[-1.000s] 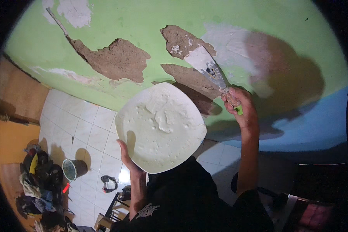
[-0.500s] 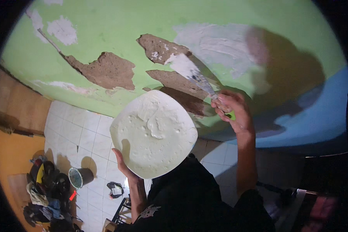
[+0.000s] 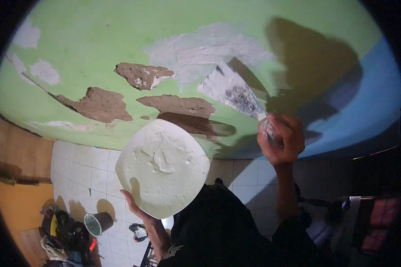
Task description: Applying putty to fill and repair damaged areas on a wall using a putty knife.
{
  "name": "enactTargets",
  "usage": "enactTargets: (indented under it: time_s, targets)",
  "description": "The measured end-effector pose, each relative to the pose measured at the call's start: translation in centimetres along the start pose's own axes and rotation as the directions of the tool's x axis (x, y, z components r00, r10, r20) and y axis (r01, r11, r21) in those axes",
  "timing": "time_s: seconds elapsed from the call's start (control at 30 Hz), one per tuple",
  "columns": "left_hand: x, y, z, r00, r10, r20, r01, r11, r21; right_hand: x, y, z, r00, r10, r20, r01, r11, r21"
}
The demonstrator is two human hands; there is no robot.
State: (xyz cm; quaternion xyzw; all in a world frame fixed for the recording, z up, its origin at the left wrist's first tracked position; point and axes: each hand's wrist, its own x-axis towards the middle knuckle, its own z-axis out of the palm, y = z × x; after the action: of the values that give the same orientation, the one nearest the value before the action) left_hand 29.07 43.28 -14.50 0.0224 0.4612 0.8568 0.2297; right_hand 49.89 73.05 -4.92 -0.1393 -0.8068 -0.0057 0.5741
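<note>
My left hand (image 3: 136,207) holds up a white squarish plate (image 3: 195,153) from below, its thumb at the rim and its other fingers hidden underneath. Pale, wet filler paste (image 3: 169,191) covers most of the plate. My right hand (image 3: 284,139) is closed round the stained handle of a putty knife (image 3: 243,95). White paste smears the blade, which points up and left in front of the green wall (image 3: 98,44); whether it touches the wall I cannot tell. Left of the blade are bare brown patches (image 3: 178,106) of broken plaster, and above it a broad white smear of filler (image 3: 205,46).
The wall turns blue (image 3: 343,107) at the right. Below lies a white tiled floor (image 3: 78,169) with a bucket (image 3: 98,224), a dark heap of clothes and bags (image 3: 69,236) and a small dark bag (image 3: 139,231). A wooden panel (image 3: 22,149) stands at the left.
The putty knife has come off the upper brown patch and swung right, its blade now flatter to my view. White paste shows on that patch's right end. The view has shifted right.
</note>
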Motion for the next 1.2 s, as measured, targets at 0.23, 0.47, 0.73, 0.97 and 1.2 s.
enactTargets:
  time_s: [0.23, 0.47, 0.73, 0.97, 1.2]
  targets:
    - [-0.3, 0.2, 1.8, 0.999, -0.036, 0.035, 0.036, 0.999, -0.011, 3.5, 3.1, 2.3, 0.989, -0.142, -0.032, 0.140, 0.989, -0.052]
    - [-0.7, -0.2, 1.5, 0.998, -0.047, 0.036, 0.050, 0.996, -0.076, 1.1, 5.5, 1.0, 0.997, -0.070, -0.027, 0.068, 0.995, -0.072]
    - [-0.4, -0.7, 0.7, 1.000, 0.011, 0.001, -0.011, 1.000, -0.015, -2.1, 6.0, -1.5, 0.998, 0.008, -0.063, -0.012, 0.998, -0.068]
    - [-0.7, -0.3, 1.5, 0.999, -0.032, 0.023, 0.033, 0.998, -0.053, 5.5, 3.2, 2.6, 0.983, -0.181, 0.043, 0.183, 0.982, -0.054]
    - [-0.6, -0.6, 0.6, 0.999, -0.026, 0.023, 0.027, 0.999, -0.036, 6.5, 4.7, 1.8, 0.980, -0.195, 0.048, 0.197, 0.979, -0.050]
